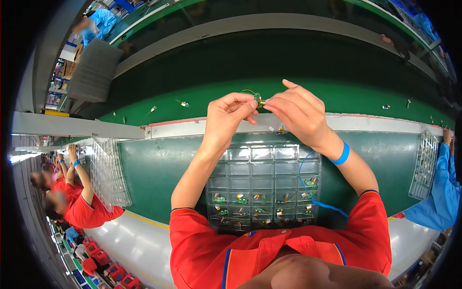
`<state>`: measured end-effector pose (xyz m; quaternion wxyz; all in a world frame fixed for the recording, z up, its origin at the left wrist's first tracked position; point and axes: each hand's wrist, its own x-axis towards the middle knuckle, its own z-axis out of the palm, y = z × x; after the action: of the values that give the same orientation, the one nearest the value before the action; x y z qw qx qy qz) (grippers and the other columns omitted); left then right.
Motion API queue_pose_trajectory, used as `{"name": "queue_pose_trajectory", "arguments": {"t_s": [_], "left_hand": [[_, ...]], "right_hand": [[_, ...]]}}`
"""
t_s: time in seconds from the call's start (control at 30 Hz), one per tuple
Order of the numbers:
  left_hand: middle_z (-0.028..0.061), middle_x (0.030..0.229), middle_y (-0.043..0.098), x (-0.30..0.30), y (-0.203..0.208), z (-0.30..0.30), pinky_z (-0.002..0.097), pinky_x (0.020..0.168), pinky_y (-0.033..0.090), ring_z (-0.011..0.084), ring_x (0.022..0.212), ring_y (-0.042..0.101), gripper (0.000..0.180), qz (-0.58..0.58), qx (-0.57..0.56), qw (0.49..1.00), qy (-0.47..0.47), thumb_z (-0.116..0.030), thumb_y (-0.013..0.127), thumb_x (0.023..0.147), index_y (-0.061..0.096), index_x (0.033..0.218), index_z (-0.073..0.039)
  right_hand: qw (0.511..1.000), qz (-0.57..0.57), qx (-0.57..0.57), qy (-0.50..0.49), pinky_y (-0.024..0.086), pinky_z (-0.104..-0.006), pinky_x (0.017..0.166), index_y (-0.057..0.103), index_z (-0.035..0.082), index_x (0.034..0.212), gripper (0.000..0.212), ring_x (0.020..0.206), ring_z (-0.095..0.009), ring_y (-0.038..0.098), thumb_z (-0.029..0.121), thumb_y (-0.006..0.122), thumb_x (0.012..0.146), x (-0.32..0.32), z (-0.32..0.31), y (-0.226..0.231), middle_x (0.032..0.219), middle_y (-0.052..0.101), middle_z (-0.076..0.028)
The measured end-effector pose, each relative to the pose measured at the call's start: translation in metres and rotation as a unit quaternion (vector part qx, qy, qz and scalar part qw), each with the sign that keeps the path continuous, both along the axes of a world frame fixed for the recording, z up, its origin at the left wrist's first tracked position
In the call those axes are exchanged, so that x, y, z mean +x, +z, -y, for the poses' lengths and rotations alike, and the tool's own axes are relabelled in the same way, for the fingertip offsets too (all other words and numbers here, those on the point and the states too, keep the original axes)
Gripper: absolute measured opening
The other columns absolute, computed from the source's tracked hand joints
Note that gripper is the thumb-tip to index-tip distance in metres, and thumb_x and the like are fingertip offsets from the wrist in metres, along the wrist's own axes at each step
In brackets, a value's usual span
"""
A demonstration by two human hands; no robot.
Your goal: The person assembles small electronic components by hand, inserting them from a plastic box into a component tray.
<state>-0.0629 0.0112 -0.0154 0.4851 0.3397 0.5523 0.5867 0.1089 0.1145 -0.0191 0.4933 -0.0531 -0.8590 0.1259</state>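
**Small part held between both hands above the tray**

Presently, both hands are raised over the far edge of the workbench (159, 168), meeting fingertip to fingertip. The left hand (227, 113) pinches a small green part (258, 99) between thumb and forefinger, fingers narrow and closed on it. The right hand (298, 111) grips the same part from the other side, thumb and forefinger closed, the remaining fingers fanned upward. A thin yellow wire (248, 90) loops off the part toward the left hand. The right wrist carries a blue wrist strap (342, 154), from which a blue cord (308, 190) trails down across the tray.

A clear plastic tray (262, 159) with many compartments lies on the bench below the hands, at the near edge. Its far rows show no parts; the near rows hold small green and gold parts (240, 198).

Beyond the bench, a green conveyor belt (202, 96) carries a few scattered small parts (183, 103). Further clear trays (109, 173) stand tilted at the left side, another (423, 164) at the right. Other workers in red sit along the left; a blue sleeve (440, 197) shows at the right edge.
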Motion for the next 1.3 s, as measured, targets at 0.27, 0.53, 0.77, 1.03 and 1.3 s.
{"name": "queue_pose_trajectory", "arguments": {"t_s": [0.27,0.53,0.77,1.03,1.3], "left_hand": [[0.0126,0.092,0.069,0.016,-0.001,0.0,0.0279,0.077,0.058,0.0168,0.082,0.069,0.016,-0.018,0.022,1.0,0.01,0.003,0.062,0.088,0.064,0.104,0.005],[0.0146,0.093,0.069,0.023,0.004,0.001,0.0311,0.079,0.059,0.0206,0.085,0.07,0.017,-0.035,0.068,0.997,0.013,0.0,0.059,0.091,0.061,0.106,0.005],[0.0166,0.089,0.07,0.018,0.005,0.001,0.0327,0.078,0.059,0.0235,0.084,0.071,0.015,-0.017,0.074,0.997,-0.014,-0.011,0.055,0.097,0.057,0.101,0.004],[0.0148,0.09,0.068,0.038,-0.005,-0.001,0.0315,0.08,0.059,0.0193,0.086,0.069,0.012,-0.056,0.122,0.988,0.07,-0.007,0.055,0.097,0.056,0.097,0.005],[0.0169,0.098,0.068,0.04,0.001,0.002,0.032,0.084,0.058,0.0213,0.092,0.068,0.017,-0.032,0.118,0.991,0.054,-0.011,0.054,0.097,0.057,0.103,0.005]], "right_hand": [[0.994,0.076,-0.006,-0.082,0.054,-0.036,0.064,0.066,0.001,0.089,0.021,0.072,-0.025,0.061,-0.003,0.073,0.07,0.001,0.021,0.0,0.08,0.064,-0.009],[0.937,0.053,-0.343,-0.037,0.051,-0.0272,0.058,0.069,0.0,0.089,0.009,0.068,-0.017,0.063,0.007,0.071,0.083,0.001,0.022,0.009,0.08,0.067,-0.009],[0.92,0.052,-0.389,-0.014,0.053,-0.0272,0.06,0.069,0.0,0.09,0.01,0.071,-0.016,0.064,0.007,0.07,0.084,0.002,0.021,0.01,0.082,0.068,-0.009],[0.947,0.1,-0.303,-0.041,0.051,-0.026,0.06,0.068,-0.001,0.09,0.011,0.067,-0.014,0.062,0.008,0.071,0.084,0.005,0.022,0.012,0.082,0.068,-0.008],[0.908,0.041,-0.416,-0.029,0.049,-0.0246,0.062,0.069,-0.001,0.09,0.01,0.069,-0.011,0.061,0.007,0.07,0.084,0.004,0.021,0.012,0.082,0.068,-0.007]]}}
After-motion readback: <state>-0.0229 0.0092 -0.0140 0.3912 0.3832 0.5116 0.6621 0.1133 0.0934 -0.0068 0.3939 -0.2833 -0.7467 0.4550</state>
